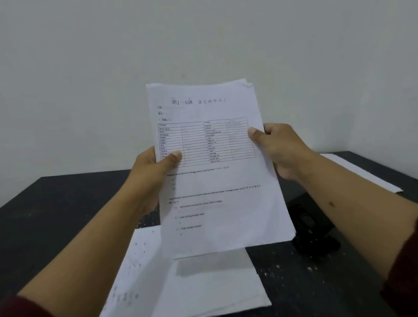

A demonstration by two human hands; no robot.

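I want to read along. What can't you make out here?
Head view:
- Small print on the sheets: too blurred to read.
- Fingers of the left hand and right hand: mostly behind the sheets.
- The black thing: partly covered by sheets and right arm.
- Marks on the lower papers: too faint.

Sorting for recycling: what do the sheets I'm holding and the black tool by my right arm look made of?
The sheets look like thin matte white printer paper: they flex, and a top corner curls. The tool seems black metal or plastic with a dull sheen; too blurred to tell which.
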